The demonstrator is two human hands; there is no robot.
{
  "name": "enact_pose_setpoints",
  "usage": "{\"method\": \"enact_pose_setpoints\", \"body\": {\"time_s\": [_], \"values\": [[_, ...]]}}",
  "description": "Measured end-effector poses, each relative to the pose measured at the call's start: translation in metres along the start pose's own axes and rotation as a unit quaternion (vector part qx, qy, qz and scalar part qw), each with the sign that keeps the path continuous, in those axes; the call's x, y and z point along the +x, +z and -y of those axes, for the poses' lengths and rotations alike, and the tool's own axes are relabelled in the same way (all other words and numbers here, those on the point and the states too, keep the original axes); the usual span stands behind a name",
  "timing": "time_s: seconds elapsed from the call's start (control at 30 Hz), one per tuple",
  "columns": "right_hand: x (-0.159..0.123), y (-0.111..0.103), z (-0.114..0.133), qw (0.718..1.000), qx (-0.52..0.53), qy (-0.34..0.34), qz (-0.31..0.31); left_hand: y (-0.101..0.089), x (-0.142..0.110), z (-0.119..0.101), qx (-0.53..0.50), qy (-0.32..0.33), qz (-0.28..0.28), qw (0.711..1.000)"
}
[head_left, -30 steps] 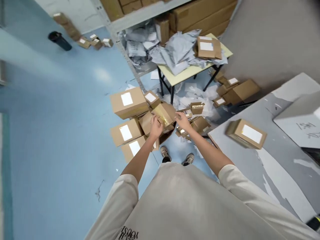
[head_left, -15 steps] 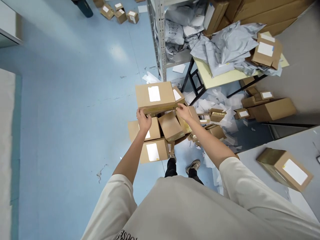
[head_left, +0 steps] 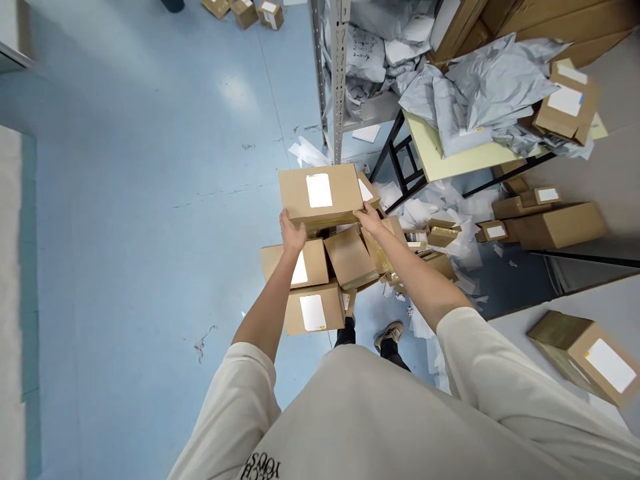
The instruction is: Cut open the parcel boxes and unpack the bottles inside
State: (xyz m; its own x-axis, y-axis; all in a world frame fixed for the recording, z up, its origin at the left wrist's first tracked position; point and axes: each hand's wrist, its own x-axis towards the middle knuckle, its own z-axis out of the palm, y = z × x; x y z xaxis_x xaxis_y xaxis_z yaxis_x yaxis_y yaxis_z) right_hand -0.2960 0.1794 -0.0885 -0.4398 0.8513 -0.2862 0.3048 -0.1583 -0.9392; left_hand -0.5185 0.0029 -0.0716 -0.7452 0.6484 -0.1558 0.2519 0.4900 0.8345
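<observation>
The left hand (head_left: 293, 233) and the right hand (head_left: 369, 220), both partly open with fingers curving, are gripping opposite ends of the near side of a large labelled box (head_left: 323, 193). That box is sitting above two other labelled boxes (head_left: 313, 310), just beside a metal shelf post (head_left: 339, 93), with a plain box (head_left: 351, 258) lying tilted nearby.

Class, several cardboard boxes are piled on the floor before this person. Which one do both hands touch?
The large box at the pile's far end, beside the metal shelf's upright; the others there have neither hand gripping them.
</observation>
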Motion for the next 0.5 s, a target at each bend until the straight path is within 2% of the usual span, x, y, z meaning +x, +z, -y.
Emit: {"method": "enact_pose_setpoints", "body": {"time_s": [0.27, 0.5], "values": [[-0.010, -0.003, 0.009, 0.999, 0.039, 0.007, -0.003, -0.008, -0.019, -0.005, -0.013, 0.029, 0.008, 0.999], [-0.023, -0.012, 0.019, 0.999, 0.023, 0.013, 0.018, -0.010, -0.031, -0.010, -0.001, 0.074, 0.005, 0.997]]}}
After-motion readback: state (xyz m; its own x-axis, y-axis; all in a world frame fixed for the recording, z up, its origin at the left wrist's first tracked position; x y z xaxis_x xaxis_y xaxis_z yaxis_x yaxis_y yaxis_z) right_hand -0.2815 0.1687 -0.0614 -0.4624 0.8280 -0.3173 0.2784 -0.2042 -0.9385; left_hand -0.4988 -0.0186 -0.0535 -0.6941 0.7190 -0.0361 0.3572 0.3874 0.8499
